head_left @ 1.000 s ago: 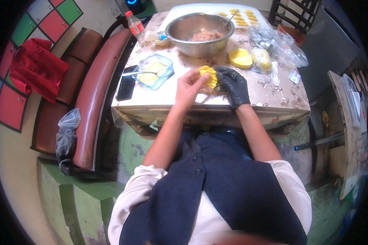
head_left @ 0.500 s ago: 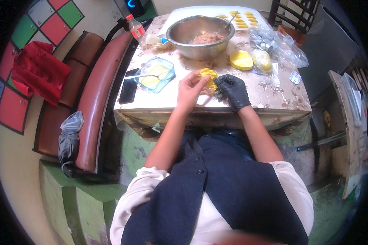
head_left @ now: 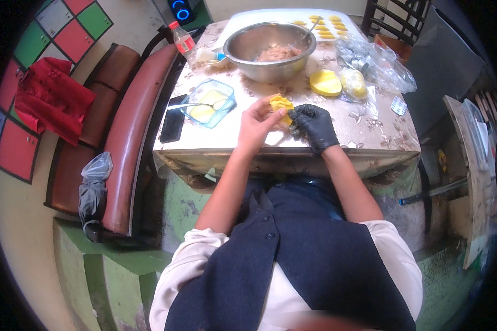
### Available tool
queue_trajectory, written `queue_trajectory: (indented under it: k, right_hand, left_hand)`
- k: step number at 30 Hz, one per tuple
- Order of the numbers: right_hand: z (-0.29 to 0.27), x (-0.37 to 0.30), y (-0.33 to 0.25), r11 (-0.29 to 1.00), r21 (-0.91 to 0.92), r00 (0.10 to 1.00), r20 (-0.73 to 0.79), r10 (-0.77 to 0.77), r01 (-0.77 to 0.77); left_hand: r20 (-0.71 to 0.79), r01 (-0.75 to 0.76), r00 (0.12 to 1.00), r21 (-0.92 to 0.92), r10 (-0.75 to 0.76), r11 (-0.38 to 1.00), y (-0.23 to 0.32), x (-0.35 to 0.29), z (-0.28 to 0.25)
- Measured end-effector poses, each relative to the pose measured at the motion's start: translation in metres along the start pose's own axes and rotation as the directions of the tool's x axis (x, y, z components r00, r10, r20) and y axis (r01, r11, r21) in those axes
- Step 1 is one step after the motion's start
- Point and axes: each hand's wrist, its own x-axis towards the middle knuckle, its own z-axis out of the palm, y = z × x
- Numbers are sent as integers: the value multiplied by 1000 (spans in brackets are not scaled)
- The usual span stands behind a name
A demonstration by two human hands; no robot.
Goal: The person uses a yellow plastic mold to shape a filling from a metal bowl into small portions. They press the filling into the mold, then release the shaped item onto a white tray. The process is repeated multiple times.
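Between both hands, over the table's near edge, is a folded yellow dumpling wrapper (head_left: 282, 105). My bare left hand (head_left: 259, 120) pinches its left side between thumb and fingers. My right hand (head_left: 316, 124), in a black glove, has its fingers closed at the wrapper's right edge. Any filling inside is hidden. Beyond the hands stands a large steel bowl (head_left: 243, 67) holding pinkish minced filling (head_left: 279, 53) and a spoon. A stack of round yellow wrappers (head_left: 326, 83) lies right of the bowl. On the left, a spoon rests across a glass dish (head_left: 226, 110) of pale yellow liquid.
Several filled yellow dumplings (head_left: 326, 32) sit on a white tray (head_left: 243, 21) at the back. Crumpled plastic bags (head_left: 389, 69) and a wrapped yellow bundle (head_left: 354, 84) lie at right. A bottle (head_left: 183, 43) and a black phone (head_left: 173, 122) are at left, beside a brown bench (head_left: 141, 127).
The fingers have shifted slightly around the wrapper, which now looks more upright and gathered. Both hands keep hold of it at nearly the same spot.
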Motion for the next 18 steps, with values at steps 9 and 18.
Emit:
queue_trajectory:
  k: [9,18]
  right_hand:
    - [2,-4,-5,999,39,1000,-6,15,-14]
    - [3,-4,-2,1000,28,999,-49,1,1]
  left_hand:
    - [-77,10,997,108,-1,994,0,-1,1]
    - [-99,46,994,100,-36,994,-8,2,-4]
